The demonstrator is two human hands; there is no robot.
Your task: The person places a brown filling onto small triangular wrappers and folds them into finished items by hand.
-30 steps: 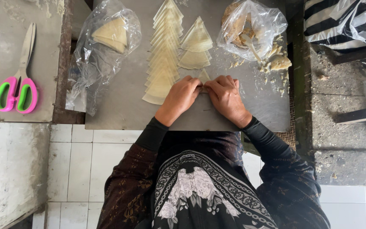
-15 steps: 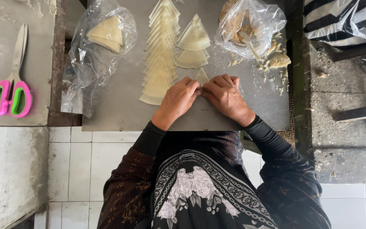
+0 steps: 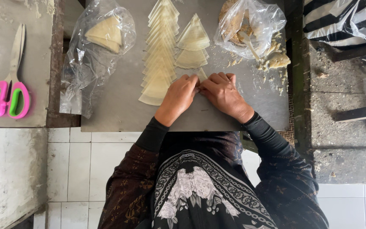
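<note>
My left hand (image 3: 179, 96) and my right hand (image 3: 222, 92) meet fingertip to fingertip on a grey metal tray (image 3: 119, 106). Between them they pinch a thin pale pastry wrapper (image 3: 200, 74), mostly hidden under the fingers. Just beyond my left hand runs a long overlapping row of folded wrapper triangles (image 3: 159, 51). A shorter stack of folded triangles (image 3: 192, 44) lies beyond my right hand.
A clear plastic bag of wrappers (image 3: 102, 36) lies at the tray's left. Another bag with crumbly filling and a spoon (image 3: 248, 29) sits at the right, with crumbs (image 3: 276, 59) beside it. Pink-and-green scissors (image 3: 9, 87) rest on the left surface. Striped cloth (image 3: 344, 21) is at the top right.
Both hands have closed in a little tighter on the wrapper at the same spot. The piles and bags have not moved.
</note>
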